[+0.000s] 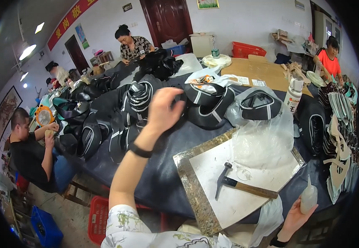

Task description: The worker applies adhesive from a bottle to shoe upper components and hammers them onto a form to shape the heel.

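My left hand [166,108] reaches out over the dark table cover, fingers curved and apart, with nothing seen in it. Just beyond it lie a stack of black curved pieces with white edging [140,97] and more black trimmed pieces [209,108]. At the lower right, my right hand [297,218] is closed round a translucent squeeze bottle [309,197] whose thin nozzle points up. Between my arms, a hammer [250,188] with a wooden handle rests on a white board [208,169] set on a speckled stone slab [206,206].
A clear plastic bag [266,138] with a black piece [261,106] on top covers the slab's far part. A white bottle [294,95] stands behind. Cut pieces [338,153] pile up at right. Co-workers sit left [30,153], far [135,47] and right [330,62].
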Demonstrator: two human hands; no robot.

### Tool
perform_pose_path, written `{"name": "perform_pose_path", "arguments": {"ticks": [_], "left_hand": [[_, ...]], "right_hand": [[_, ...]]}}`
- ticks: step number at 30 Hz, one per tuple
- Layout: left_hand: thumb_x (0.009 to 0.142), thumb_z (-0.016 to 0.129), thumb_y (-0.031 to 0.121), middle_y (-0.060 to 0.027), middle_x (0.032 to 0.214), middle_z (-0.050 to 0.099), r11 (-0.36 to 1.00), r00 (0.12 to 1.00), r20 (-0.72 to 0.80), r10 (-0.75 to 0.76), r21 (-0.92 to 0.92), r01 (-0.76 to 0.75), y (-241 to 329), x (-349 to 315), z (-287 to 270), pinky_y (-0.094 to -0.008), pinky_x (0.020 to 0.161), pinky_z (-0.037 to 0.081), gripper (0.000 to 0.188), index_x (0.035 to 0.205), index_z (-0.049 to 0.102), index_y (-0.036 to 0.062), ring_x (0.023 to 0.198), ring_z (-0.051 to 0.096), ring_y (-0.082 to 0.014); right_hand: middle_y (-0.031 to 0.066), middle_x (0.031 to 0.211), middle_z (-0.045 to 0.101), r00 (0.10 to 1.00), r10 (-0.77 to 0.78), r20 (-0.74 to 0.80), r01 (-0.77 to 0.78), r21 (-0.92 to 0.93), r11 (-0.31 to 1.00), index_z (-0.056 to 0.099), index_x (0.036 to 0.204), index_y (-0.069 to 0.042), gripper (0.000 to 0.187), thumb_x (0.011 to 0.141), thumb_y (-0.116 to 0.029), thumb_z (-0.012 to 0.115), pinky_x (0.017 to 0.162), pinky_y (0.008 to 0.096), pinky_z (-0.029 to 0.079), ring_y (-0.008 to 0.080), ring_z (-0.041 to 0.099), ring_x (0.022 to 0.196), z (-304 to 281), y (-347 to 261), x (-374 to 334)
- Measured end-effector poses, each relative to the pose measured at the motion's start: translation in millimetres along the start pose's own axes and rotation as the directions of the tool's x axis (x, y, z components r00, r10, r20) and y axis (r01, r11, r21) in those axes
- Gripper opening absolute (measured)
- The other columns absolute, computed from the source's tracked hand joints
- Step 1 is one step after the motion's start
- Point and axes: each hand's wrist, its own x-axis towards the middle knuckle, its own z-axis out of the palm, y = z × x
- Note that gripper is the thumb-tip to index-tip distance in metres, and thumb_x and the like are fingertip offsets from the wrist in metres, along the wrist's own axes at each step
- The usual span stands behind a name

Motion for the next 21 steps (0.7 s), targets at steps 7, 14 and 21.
{"name": "perform_pose_path", "arguments": {"ticks": [7, 14, 21], "left_hand": [[0.064, 0.077, 0.016, -0.0049, 0.093, 0.059, 0.825, 0.97, 0.198, -0.14, 0.566, 0.003, -42, -55, -90, -0.0411, 0.09, 0.038, 0.033, 0.091, 0.06, 0.0079, 0.099, 0.053, -0.0246], [0.062, 0.081, 0.015, -0.0126, 0.086, 0.062, 0.961, 0.97, -0.161, -0.183, 0.18, 0.211, -73, 5, -129, -0.0362, 0.07, 0.047, 0.032, 0.086, 0.064, 0.0012, 0.075, 0.059, -0.0283], [0.081, 0.072, 0.015, 0.0036, 0.069, 0.052, 0.999, 0.973, -0.228, -0.019, -0.042, 0.01, -19, 96, -128, -0.0221, 0.055, 0.037, 0.02, 0.078, 0.057, 0.0027, 0.064, 0.044, -0.0037]], "right_hand": [[0.0181, 0.125, 0.055, 0.985, 0.108, 0.135, -0.113, 0.029, 0.993, 0.044, 0.132, -0.001, 0.052, 0.094, -0.035, 0.056, 0.078, 0.0335, 0.055, 0.0299, 0.058, 0.105, 39, 35, -3], [0.0104, 0.119, 0.059, 0.995, 0.091, 0.048, -0.092, 0.015, 0.996, 0.05, 0.125, -0.006, 0.045, 0.093, -0.036, 0.058, 0.076, 0.033, 0.054, 0.0241, 0.06, 0.099, 65, 43, -21], [0.0101, 0.118, 0.061, 0.995, 0.096, -0.023, -0.096, 0.012, 0.995, 0.053, 0.123, -0.007, 0.043, 0.093, -0.038, 0.057, 0.076, 0.035, 0.055, 0.0242, 0.062, 0.098, 66, 43, -22]]}}
